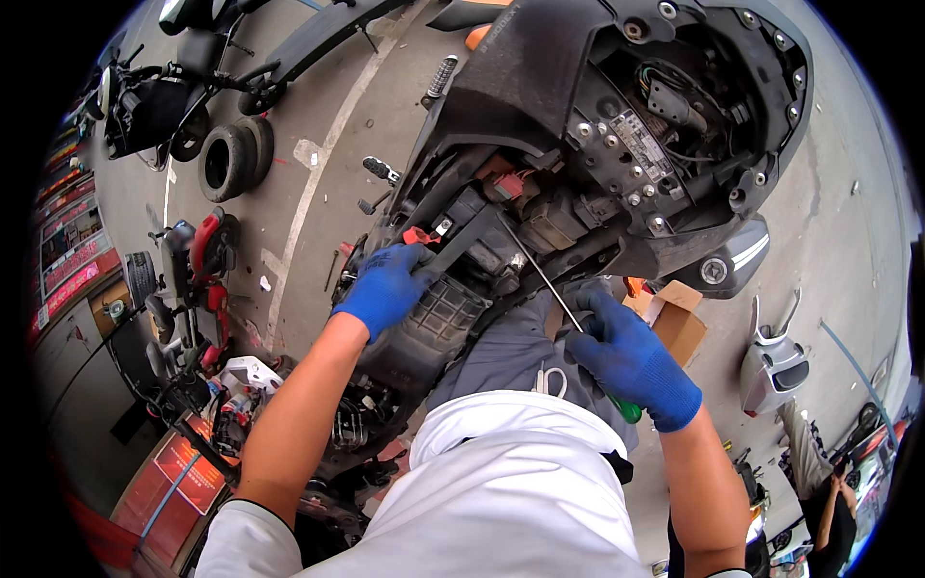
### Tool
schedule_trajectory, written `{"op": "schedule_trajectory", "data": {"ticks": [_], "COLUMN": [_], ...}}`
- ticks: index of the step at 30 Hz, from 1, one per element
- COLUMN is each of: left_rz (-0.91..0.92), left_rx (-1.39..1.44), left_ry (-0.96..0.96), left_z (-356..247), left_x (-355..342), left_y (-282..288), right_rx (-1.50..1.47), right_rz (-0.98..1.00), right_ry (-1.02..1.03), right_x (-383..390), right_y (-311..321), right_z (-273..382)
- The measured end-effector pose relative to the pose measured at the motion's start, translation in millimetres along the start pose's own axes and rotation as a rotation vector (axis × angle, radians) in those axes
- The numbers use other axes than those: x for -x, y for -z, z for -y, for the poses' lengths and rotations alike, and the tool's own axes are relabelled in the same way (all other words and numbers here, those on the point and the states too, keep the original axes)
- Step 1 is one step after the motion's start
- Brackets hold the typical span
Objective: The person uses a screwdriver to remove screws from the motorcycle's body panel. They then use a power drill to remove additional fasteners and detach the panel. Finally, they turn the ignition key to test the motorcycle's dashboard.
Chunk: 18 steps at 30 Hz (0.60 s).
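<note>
Head view: the blue-gloved fingers of the right hand [631, 358] are curled around a long screwdriver [542, 274], a bit of its green handle showing below the palm. Its thin metal shaft slants up and leftward into the open bay [582, 262] of a motorcycle [525, 82], the tip ending beside a black block [491, 252]; whether it touches cannot be told. The left hand [383, 291], also in a blue glove, has bent fingers at the bay's other side, just beside a red cap [418, 236]; whether they pinch anything cannot be told. Besides the block and cap, the bay holds a red connector [509, 185]. A ribbed black housing [445, 313] sits just below the left hand. Farther up, the tail's bolt-rimmed hollow [796, 94] contains wires [647, 79] and a grey metal piece [673, 104]. On the ground beyond the right hand stands an open cardboard box [680, 335], its contents hidden. Well apart at upper left, two tires [224, 166] stand together.
</note>
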<state>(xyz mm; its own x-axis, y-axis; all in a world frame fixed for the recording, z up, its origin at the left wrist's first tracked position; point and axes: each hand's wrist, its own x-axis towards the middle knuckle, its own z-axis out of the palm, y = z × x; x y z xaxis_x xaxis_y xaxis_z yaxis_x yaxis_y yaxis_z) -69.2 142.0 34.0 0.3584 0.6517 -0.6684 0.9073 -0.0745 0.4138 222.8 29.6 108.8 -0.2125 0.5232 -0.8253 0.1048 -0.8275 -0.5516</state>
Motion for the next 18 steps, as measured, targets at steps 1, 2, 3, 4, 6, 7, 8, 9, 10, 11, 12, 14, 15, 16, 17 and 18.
{"op": "schedule_trajectory", "data": {"ticks": [1, 2, 3, 4, 6, 7, 8, 9, 10, 11, 12, 14, 15, 16, 17, 18], "left_rz": [0.002, -0.017, -0.037, -0.063, -0.206, -0.241, -0.275, -0.327, -0.378, -0.36, -0.39, -0.44, -0.475, -0.57, -0.662, -0.753], "left_rx": [0.039, 0.013, -0.013, -0.039, -0.14, -0.17, -0.202, -0.198, -0.195, -0.184, -0.16, -0.114, -0.109, -0.064, -0.022, 0.017], "left_ry": [0.002, -0.009, -0.016, -0.022, -0.121, -0.124, -0.124, -0.138, -0.143, -0.101, -0.08, -0.041, -0.018, 0.009, 0.034, 0.058], "left_z": [0, -2, -4, -5, 3, -6, -13, -17, -21, -24, -25, -23, -20, -18, -18, -19], "left_x": [1, 3, 5, 8, 19, 25, 30, 36, 42, 45, 45, 46, 47, 50, 53, 56], "left_y": [1, 1, 1, 3, -9, -12, -14, -19, -25, -27, -29, -36, -42, -47, -51, -55], "right_rx": [0.046, 0.155, 0.268, 0.383, 0.523, 0.45, 0.377, 0.371, 0.366, 0.396, 0.442, 0.522, 0.555, 0.639, 0.72, 0.799], "right_rz": [-0.032, -0.008, 0.018, 0.044, -0.043, -0.081, -0.116, -0.129, -0.132, -0.082, -0.044, 0.034, 0.072, 0.097, 0.12, 0.139], "right_ry": [0.065, 0.066, 0.068, 0.073, 0.238, 0.259, 0.278, 0.303, 0.326, 0.354, 0.404, 0.498, 0.462, 0.435, 0.409, 0.382], "right_x": [3, 6, 9, 10, -1, -13, -27, -43, -62, -84, -106, -142, -148, -150, -151, -154], "right_y": [0, 1, 2, 2, -12, -23, -36, -48, -59, -66, -70, -77, -79, -83, -86, -89], "right_z": [-4, -4, -2, 2, 10, 18, 27, 37, 43, 42, 31, 19, 22, 31, 44, 51]}}
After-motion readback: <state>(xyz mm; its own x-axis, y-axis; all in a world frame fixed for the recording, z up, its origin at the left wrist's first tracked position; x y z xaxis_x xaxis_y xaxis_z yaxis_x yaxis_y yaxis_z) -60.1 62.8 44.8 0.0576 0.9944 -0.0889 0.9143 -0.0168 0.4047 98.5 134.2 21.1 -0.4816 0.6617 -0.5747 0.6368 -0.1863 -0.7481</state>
